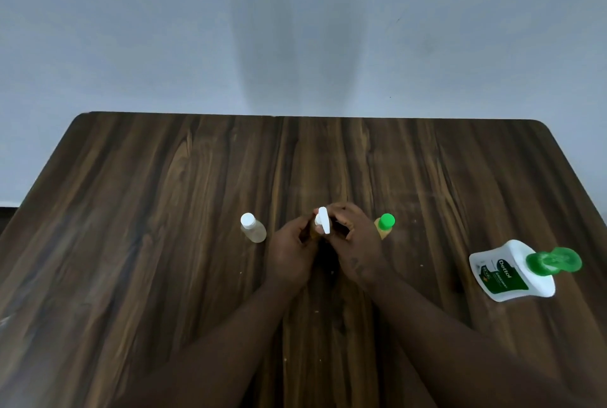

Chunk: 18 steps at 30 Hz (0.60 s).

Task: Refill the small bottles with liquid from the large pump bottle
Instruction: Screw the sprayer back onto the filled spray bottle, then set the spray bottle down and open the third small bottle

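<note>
A small bottle with a white flip cap (322, 223) stands mid-table between my hands. My left hand (290, 251) grips its body, which is mostly hidden. My right hand (353, 243) pinches the cap from the right, and the white lid stands up. A small clear bottle with a white cap (252, 227) stands to the left. To the right, partly behind my right hand, is a small yellowish bottle with a green cap (385, 225). The large white pump bottle (512, 271) with its green pump head (553, 260) stands at the far right.
The dark wooden table (164, 243) runs to a pale wall (295, 29) at the back. Its far edge lies well beyond the bottles, and its right edge passes close to the pump bottle.
</note>
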Available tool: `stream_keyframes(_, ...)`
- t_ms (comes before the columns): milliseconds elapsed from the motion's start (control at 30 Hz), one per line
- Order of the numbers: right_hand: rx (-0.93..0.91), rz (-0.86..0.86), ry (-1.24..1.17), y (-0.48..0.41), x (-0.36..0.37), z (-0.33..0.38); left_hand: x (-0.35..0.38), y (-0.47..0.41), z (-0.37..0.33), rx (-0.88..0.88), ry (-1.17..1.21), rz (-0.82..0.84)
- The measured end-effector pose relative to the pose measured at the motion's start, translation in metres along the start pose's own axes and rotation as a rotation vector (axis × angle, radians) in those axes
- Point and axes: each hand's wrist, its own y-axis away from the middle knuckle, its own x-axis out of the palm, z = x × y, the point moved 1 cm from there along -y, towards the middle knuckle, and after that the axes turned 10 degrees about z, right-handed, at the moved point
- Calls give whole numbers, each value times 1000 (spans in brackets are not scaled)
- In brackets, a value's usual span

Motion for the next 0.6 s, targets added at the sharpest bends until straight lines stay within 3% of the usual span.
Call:
stream_keyframes(133, 37, 15, -28, 5, -1, 2, 1, 6, -2, 9, 64, 14)
stream_keyframes(233, 128, 51, -148, 17, -4, 6, 2, 26, -3, -103, 94, -28)
stream_keyframes(367, 250, -8, -35, 61, -7, 24, 2, 88, -16, -196, -122, -247)
stream_keyframes(500, 394, 20, -55, 122, 11, 34, -26, 92, -31, -270, -106, -526)
stream_keyframes(600, 349, 10, -9, 160, 27, 26, -57, 57, -20, -331, -167, -430)
